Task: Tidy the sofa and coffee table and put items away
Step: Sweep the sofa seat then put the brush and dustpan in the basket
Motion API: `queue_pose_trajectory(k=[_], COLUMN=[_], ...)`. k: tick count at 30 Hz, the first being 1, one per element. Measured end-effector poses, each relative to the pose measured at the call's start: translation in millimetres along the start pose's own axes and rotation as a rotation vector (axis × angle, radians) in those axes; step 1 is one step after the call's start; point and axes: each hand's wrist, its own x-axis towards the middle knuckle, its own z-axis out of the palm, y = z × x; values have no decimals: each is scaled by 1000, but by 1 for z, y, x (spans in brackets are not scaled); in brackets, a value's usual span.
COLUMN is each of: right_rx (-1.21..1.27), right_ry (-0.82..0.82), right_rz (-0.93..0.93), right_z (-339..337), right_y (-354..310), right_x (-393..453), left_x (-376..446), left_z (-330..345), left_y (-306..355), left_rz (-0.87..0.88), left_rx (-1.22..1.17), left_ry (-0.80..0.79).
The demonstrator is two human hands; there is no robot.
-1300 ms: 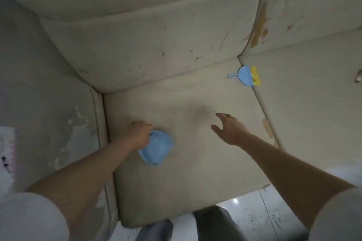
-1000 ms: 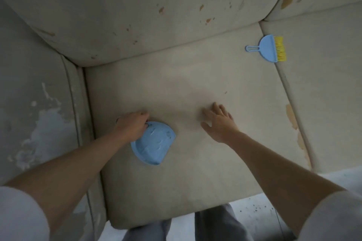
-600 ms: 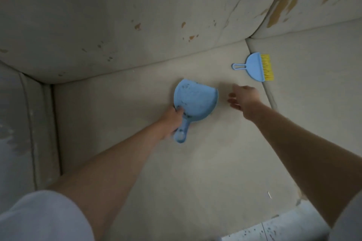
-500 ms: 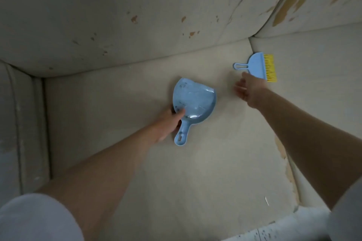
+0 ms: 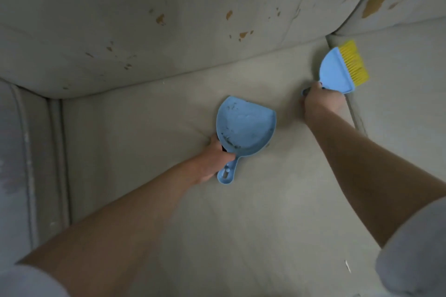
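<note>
A small blue dustpan (image 5: pixel 245 128) lies flat on the beige sofa seat cushion (image 5: pixel 149 152), its open edge toward the backrest, with dark crumbs inside. My left hand (image 5: pixel 212 159) grips it where the pan meets the handle. Further right, a blue hand brush (image 5: pixel 336 72) with yellow bristles rests over the seam between two seat cushions. My right hand (image 5: pixel 318 101) is closed around the brush's handle, which it hides.
The sofa backrest (image 5: pixel 169 19) is worn, with brown peeled patches. The sofa arm (image 5: pixel 21 152) rises at the left. A second seat cushion (image 5: pixel 405 84) lies to the right. A small white scrap (image 5: pixel 347 266) sits near the cushion's front edge.
My left hand carried the dustpan from the cushion's front left to its middle and set it down. My right hand reached right and closed on the brush handle.
</note>
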Motion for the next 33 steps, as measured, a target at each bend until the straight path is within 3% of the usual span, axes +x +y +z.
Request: queue_pose_trajectory(k=[3,10,15,18,22,24,28,33], right_rx=[-53,-77,-182,-248,-263,-248,-129,143], right_ry=[-121,-372,-504,-484,-385,-324,-212,-53], right_rz=[-151,-178,-185,-205,-197,-192,-171,21], right_z=[-19,-98,-159,-194,-266,-293,-339,-397], right_y=[17,65,70,65,51,52,62,109], right_x=[-42,-154,-218,-246,-311,-344,-400,-447], left_x=[-3,-44,-125,-164,-240,-272,-323,-375], left_z=[5,41,108,129,142,154,181,236], left_y=[7,36,67,80,103,114,124,116], left_rz=[-18,49,60,-16,-91,-68,72,104], left_rx=[44,48,-235,-364,-389,-315,-18,44], left_ry=[47,244,-11,6,-163,-244,-258,-413])
